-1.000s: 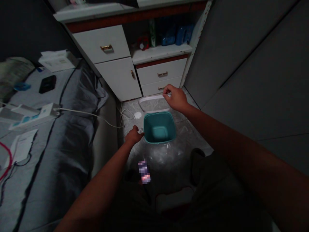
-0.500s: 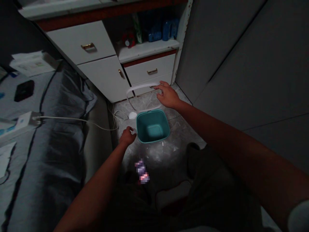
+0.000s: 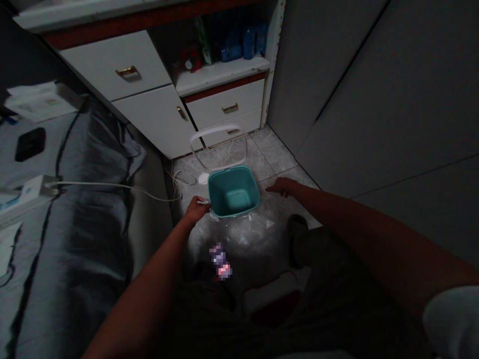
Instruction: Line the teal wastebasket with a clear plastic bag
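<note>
A person crouches over a small square teal plastic bin that stands on a tiled floor at the center of the frame, seen from above with its inside in view. The person's left hand reaches in from the lower left to the bin's near left corner. Its fingers are curled and drawn together, apparently pinching a thin edge of a clear plastic bag, which lies crumpled on the floor just below the bin; the dim light makes the grip hard to confirm. The right hand stretches in from the right, its fingers extended and close together, low over the bag's far side, with no visible grip. Behind the bin, a white plastic hoop lies on the floor before white cabinet drawers with brass pulls. The narrow gap between the cabinet and a gray-sheeted bed seems to keep everything within close reach. On the bed at the left lie a black phone and a white power strip. No label or writing can be read.
</note>
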### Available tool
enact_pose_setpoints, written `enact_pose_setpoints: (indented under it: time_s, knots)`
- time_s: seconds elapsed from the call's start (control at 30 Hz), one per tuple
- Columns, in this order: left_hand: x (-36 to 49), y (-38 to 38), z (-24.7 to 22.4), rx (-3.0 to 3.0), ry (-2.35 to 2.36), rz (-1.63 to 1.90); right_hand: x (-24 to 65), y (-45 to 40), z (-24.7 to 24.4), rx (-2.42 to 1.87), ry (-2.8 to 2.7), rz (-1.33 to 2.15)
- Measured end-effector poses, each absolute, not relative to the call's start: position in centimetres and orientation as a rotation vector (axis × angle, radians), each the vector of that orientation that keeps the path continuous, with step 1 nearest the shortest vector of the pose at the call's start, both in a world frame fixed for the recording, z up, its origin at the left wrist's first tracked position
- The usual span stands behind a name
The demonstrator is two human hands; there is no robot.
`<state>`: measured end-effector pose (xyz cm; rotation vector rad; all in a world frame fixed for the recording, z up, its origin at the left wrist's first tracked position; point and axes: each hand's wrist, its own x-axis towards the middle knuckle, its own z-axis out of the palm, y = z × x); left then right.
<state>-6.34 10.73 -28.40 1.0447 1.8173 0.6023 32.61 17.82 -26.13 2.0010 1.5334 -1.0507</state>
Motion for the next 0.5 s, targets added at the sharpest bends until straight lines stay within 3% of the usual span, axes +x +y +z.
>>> enact_pose_setpoints:
  time_s: [0.27, 0.5]
  knots:
    - [-6.2, 8.3, -26.2, 0.814, 1.917, 0.640, 34.8, 13.0, -27.9, 1.744, 1.235, -1.498]
    - [-7.5, 5.1, -20.5, 0.722, 1.704, 0.614, 34.6, 11.3, -22.3, 1.922, 1.605, -2.004]
